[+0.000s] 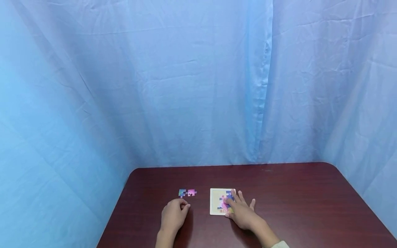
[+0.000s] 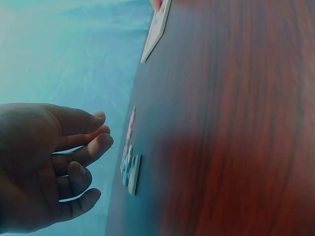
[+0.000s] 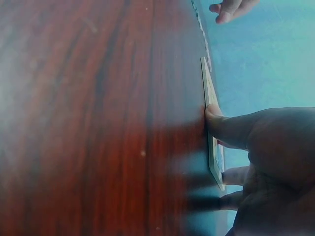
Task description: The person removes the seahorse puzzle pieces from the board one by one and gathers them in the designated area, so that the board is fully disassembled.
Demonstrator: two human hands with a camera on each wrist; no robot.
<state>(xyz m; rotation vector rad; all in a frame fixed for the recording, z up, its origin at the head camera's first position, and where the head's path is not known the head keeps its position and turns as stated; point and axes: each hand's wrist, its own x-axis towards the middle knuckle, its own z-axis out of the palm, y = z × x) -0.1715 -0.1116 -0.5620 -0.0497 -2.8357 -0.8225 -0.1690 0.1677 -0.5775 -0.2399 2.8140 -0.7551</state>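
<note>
Head view: across from me, the spread right hand (image 1: 243, 214) rests on a square, pale-bordered puzzle board (image 1: 214, 207) on the dark-red wooden table (image 1: 294, 193); the left hand (image 1: 174, 215), loosely curled, holding nothing, nears flat blue-and-pink jigsaw pieces (image 1: 191, 192), likely light, stiff, best pinched by their edges.

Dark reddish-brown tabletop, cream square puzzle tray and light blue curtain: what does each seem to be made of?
Dark reddish-brown tabletop: probably wood or laminate, glossy; streaked grain, bluish sheen.
Cream square puzzle tray: perhaps thin wood or cardboard, apparently matte; its pale, stiff edge leaves that open.
Light blue curtain: fabric, faintly satiny, given its creases and soft folds.
</note>
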